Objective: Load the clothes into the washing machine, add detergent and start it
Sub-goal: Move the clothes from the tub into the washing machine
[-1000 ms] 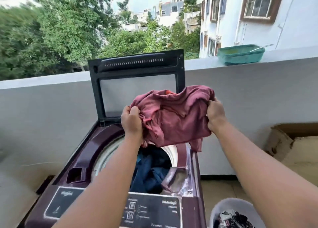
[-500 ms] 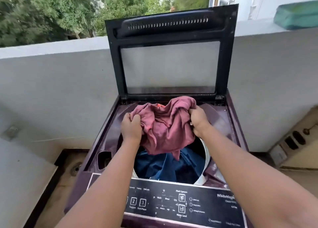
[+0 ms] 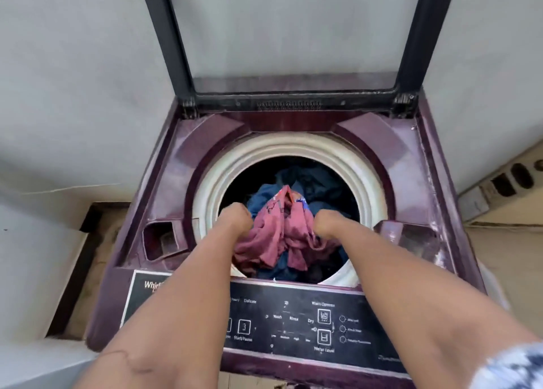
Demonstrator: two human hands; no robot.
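Observation:
A maroon top-loading washing machine (image 3: pixel 411 165) stands below me with its glass lid (image 3: pixel 293 36) raised upright. Both my arms reach down into its white-rimmed drum (image 3: pixel 293 147). My left hand (image 3: pixel 236 216) and my right hand (image 3: pixel 326 222) each grip a side of a crumpled pink-red garment (image 3: pixel 282 235), which lies inside the drum on top of dark blue clothes (image 3: pixel 302 180). My fingers are hidden in the cloth. A black control panel (image 3: pixel 293 324) with printed buttons runs along the machine's front edge.
A small square detergent recess (image 3: pixel 163 240) sits at the drum's left. A grey parapet wall (image 3: pixel 73 80) rises behind the machine. A dark floor gap (image 3: pixel 88 241) lies at the left, and a beige box-like thing (image 3: pixel 505 183) at the right.
My hands have gone down from above the machine into the drum, carrying the pink-red garment onto the blue clothes. My view has tipped down onto the opening.

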